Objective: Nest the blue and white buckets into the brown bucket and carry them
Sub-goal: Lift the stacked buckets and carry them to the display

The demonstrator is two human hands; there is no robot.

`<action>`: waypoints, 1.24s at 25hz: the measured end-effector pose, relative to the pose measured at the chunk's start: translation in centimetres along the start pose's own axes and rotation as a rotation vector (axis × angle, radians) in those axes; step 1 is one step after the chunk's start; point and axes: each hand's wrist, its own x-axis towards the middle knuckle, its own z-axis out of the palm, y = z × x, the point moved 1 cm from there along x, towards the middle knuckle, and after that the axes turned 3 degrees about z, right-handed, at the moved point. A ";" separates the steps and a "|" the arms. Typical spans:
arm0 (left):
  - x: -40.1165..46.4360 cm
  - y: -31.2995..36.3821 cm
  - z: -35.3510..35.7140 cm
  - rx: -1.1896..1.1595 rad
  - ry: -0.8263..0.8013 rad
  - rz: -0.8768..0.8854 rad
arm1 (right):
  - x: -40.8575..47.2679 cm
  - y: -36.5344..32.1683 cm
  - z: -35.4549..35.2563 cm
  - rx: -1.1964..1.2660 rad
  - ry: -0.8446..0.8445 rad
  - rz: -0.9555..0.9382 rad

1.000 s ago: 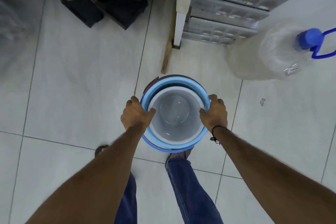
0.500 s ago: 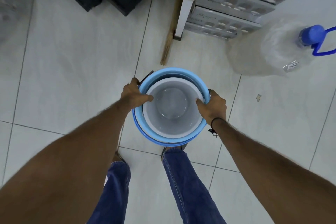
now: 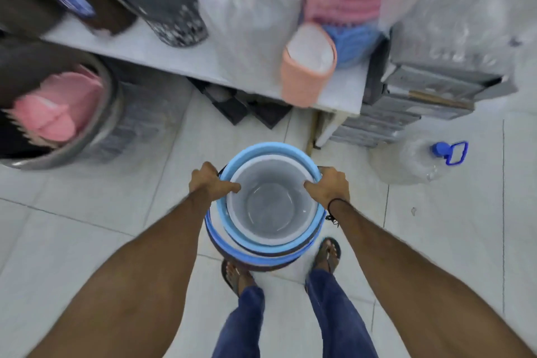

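Far out to the left of the grip: a big grey tub [image 3: 96, 125] on the floor with pink plastic [image 3: 55, 113] inside, blurred. Left hand [image 3: 210, 182] clamped on the left rim of the stack, thumb hooked over the edge into the white bucket [image 3: 271, 206], fingers down the outside. Between the two hands: white bucket sitting inside the blue bucket [image 3: 247, 154], blue one sitting inside the brown bucket [image 3: 255, 266], only a dark band of the brown showing beneath the blue rim on the near side. Stack held up off the tiled floor [image 3: 87, 227], above two feet in sandals [image 3: 328, 253] and blue jeans [image 3: 334, 314]. Right hand [image 3: 329, 187] closed on the right rim the same way, thumb inside, a black cord at the wrist. Beyond the grip, higher in view: a white shelf [image 3: 186, 58] with a peach bin [image 3: 308, 67] at its edge. Off to the right of the right hand: a clear jug [image 3: 412, 160] lying on the floor, blue cap and handle [image 3: 450, 151] pointing away from the stack.
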 end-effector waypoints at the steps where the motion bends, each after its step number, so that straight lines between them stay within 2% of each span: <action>1: -1.1 -0.2 -3.4 -0.017 0.010 0.013 | -1.4 -3.0 -1.0 -0.011 -0.003 -0.030; 4: -4.4 -0.9 -14.8 -0.066 0.076 0.020 | -5.0 -12.7 -4.6 -0.033 -0.009 -0.123; 9: -6.5 1.8 -33.3 -0.151 0.168 0.046 | -7.7 -29.5 -11.6 0.006 -0.021 -0.310; 12: -6.9 5.9 -44.6 -0.275 0.251 0.097 | -7.9 -39.8 -16.9 0.048 0.026 -0.436; 16: -6.5 13.4 -56.0 -0.216 0.182 0.147 | -5.9 -51.0 -24.4 0.139 0.117 -0.541; 18: -5.0 17.6 -60.6 -0.188 0.208 0.178 | -3.5 -55.9 -27.9 0.163 0.146 -0.576; 21: -0.7 22.9 -64.9 -0.189 0.292 0.190 | 1.3 -61.5 -31.8 0.135 0.174 -0.571; 24: 4.2 25.5 -65.0 -0.240 0.265 0.178 | 5.7 -63.6 -32.5 0.110 0.180 -0.555; 27: 10.9 27.1 -63.2 -0.239 0.200 0.157 | 11.3 -64.5 -30.6 0.053 0.185 -0.500; 31: 18.8 26.8 -59.7 -0.165 0.255 0.145 | 17.9 -63.3 -25.5 -0.031 0.140 -0.372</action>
